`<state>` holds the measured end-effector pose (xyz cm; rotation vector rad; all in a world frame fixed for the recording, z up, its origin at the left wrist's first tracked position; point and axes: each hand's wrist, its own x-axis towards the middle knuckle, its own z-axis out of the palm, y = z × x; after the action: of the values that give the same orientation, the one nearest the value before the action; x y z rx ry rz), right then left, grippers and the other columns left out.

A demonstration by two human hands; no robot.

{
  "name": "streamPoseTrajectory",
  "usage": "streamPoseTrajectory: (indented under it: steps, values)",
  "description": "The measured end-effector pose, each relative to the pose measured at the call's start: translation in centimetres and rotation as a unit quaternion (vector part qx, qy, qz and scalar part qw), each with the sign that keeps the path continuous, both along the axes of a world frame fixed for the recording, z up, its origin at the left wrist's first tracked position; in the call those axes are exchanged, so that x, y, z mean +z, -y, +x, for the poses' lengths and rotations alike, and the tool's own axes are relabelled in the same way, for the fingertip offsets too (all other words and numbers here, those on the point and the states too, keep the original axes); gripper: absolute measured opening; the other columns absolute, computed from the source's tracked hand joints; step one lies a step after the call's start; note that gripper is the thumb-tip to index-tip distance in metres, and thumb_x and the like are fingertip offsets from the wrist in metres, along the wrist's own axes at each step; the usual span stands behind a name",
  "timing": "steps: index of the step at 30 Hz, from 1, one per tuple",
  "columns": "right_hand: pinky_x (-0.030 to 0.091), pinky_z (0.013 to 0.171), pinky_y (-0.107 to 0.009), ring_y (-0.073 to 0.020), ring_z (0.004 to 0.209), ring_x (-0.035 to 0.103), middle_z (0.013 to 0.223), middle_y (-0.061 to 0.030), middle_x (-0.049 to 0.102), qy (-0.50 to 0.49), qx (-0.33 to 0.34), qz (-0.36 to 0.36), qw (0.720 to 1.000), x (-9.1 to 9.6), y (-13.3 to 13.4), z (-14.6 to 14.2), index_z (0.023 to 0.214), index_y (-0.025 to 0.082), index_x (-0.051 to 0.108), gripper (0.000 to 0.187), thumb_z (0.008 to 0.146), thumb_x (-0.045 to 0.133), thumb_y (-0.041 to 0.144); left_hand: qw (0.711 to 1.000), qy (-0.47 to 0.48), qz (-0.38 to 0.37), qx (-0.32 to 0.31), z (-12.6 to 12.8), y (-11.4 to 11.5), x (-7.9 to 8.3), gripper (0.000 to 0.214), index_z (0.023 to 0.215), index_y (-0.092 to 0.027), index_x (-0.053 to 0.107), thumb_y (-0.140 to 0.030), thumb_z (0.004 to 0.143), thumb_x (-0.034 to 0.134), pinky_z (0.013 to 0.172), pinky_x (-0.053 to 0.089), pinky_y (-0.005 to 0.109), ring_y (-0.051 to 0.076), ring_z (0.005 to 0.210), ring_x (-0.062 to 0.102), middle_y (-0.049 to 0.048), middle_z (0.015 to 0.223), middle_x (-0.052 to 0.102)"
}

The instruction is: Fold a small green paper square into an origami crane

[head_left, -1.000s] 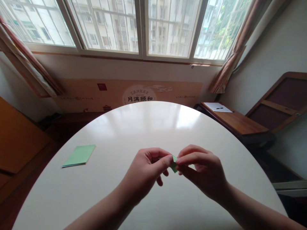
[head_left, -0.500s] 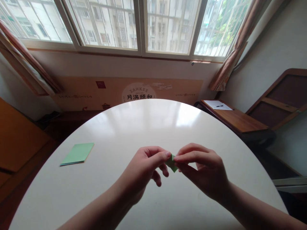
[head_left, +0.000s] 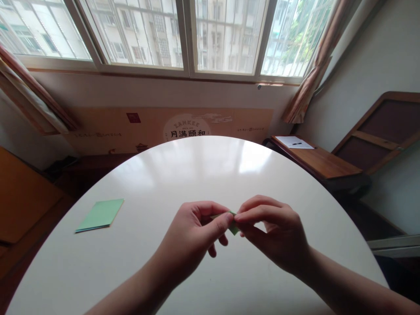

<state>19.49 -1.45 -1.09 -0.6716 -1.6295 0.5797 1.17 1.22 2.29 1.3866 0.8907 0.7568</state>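
Note:
Between my two hands, above the white round table (head_left: 210, 280), is a small folded piece of green paper (head_left: 233, 228). My left hand (head_left: 200, 227) pinches its left side between thumb and index finger, the other fingers curled below. From the right, my right hand (head_left: 272, 227) grips the paper with thumb and fingertips, close to the left thumb. Fingers cover most of the paper, so its full folded shape is hidden. A stack of square green paper (head_left: 101, 214) lies flat on the table at the left, with darker sheets showing at its lower edge.
A wooden side table (head_left: 331, 162) beyond the right edge bears a white sheet (head_left: 290, 141) with a pen on it. A printed cardboard panel (head_left: 147, 127) stands behind the table, under the barred windows. An orange-brown cabinet (head_left: 26, 192) is at the left.
The view has turned slightly to the right. Both hands keep their hold on the green paper; the left thumb has bent a little and less of the paper shows.

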Motion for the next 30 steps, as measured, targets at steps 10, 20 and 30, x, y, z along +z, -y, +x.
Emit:
streamPoseTrajectory:
  steps: [10, 20, 30]
  values:
    - [0.059, 0.048, -0.023, -0.0142, 0.058, 0.069, 0.073, -0.0022, 0.072, -0.121, 0.060, -0.185, 0.974, -0.3, 0.3, 0.0, 0.093, 0.021, 0.075, 0.007, 0.087, 0.073, 0.018, 1.000, -0.001, -0.011, 0.002, -0.1, -0.1, -0.4, 0.017, 0.082, -0.015, 0.077, -0.029, 0.084, 0.069, 0.039, 0.043, 0.014, 0.009, 0.049, 0.053, -0.0004, 0.057, 0.064]
    - [0.057, 0.044, -0.020, -0.0149, 0.059, 0.069, 0.073, -0.0052, 0.074, -0.149, 0.135, -0.340, 0.919, -0.4, -0.7, 0.3, 0.089, 0.016, 0.077, 0.012, 0.084, 0.077, 0.027, 0.993, 0.021, -0.114, 0.002, 0.0, -0.9, -0.8, 0.023, 0.069, -0.014, 0.071, -0.033, 0.082, 0.073, 0.038, 0.037, 0.013, 0.007, 0.045, 0.047, -0.0022, 0.049, 0.055]
    - [0.059, 0.045, -0.020, -0.0143, 0.057, 0.069, 0.070, -0.0049, 0.074, -0.148, 0.130, -0.346, 0.917, -0.5, -0.5, 0.2, 0.087, 0.016, 0.077, 0.011, 0.083, 0.079, 0.025, 0.990, 0.022, -0.135, -0.012, -0.4, -1.4, -1.1, 0.021, 0.068, -0.014, 0.071, -0.029, 0.082, 0.071, 0.038, 0.036, 0.014, 0.007, 0.043, 0.047, -0.0017, 0.048, 0.054]
